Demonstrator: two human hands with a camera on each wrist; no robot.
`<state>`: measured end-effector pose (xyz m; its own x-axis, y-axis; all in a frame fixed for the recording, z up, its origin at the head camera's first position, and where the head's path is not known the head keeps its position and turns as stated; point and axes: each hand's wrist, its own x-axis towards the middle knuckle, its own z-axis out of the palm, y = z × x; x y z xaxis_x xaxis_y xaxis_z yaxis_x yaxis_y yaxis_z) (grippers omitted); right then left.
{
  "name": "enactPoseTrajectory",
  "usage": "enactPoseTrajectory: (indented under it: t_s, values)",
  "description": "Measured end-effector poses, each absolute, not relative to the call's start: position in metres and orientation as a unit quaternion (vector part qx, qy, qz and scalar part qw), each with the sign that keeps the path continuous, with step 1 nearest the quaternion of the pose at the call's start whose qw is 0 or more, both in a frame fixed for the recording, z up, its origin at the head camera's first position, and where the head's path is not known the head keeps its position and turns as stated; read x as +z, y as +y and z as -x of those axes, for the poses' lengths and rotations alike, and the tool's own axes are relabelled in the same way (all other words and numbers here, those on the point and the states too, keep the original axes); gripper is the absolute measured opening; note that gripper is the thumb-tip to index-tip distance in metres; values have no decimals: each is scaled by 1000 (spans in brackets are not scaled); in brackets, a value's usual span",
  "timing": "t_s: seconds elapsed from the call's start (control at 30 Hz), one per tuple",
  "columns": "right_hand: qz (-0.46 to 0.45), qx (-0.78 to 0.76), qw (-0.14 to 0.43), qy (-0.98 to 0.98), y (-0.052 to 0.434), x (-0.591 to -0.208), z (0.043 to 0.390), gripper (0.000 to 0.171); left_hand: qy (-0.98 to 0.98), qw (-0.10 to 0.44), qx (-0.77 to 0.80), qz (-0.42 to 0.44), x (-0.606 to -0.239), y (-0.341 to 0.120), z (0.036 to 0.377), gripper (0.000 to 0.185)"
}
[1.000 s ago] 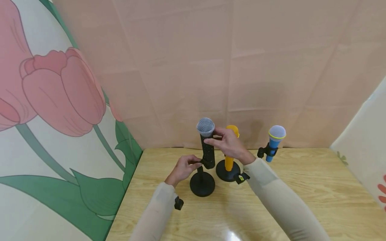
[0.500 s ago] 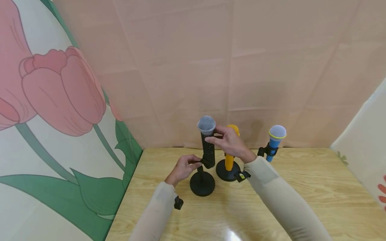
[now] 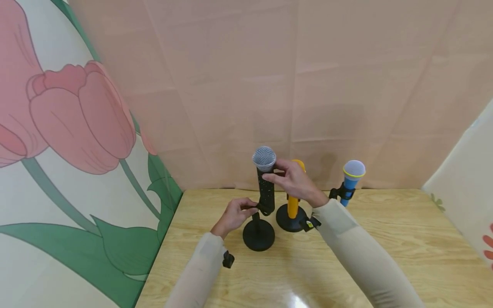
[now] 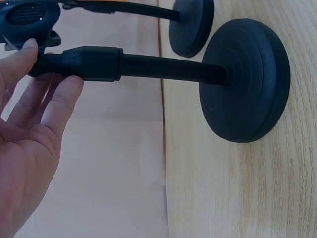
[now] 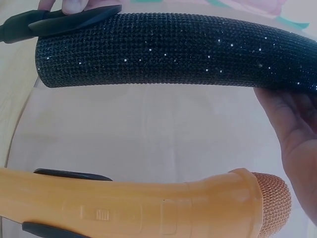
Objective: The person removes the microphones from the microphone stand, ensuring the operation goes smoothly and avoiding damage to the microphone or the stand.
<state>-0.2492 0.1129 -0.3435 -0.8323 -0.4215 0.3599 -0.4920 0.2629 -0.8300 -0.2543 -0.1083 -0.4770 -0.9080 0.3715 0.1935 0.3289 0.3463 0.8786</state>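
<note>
My left hand (image 3: 235, 214) pinches the black clip (image 4: 27, 20), likely to steady it, while at its two o'clock my right hand (image 3: 294, 182) grips the black microphone (image 3: 266, 190)

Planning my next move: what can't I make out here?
Right wrist view: top of the glittery black tubular microphone, cut off by the right edge.
Head view: middle of the smooth yellow microphone, behind the right hand.
Head view: whatever's below the tapered blue microphone, behind the beige right sleeve.
</note>
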Motion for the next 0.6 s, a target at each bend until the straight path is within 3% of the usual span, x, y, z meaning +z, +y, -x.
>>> enactPoseTrajectory:
  t_s: [0.6]
  values:
    - [-292, 533, 44, -793, 117, -332, 248, 45, 818, 22, 536, -209, -476, -107, 253, 12]
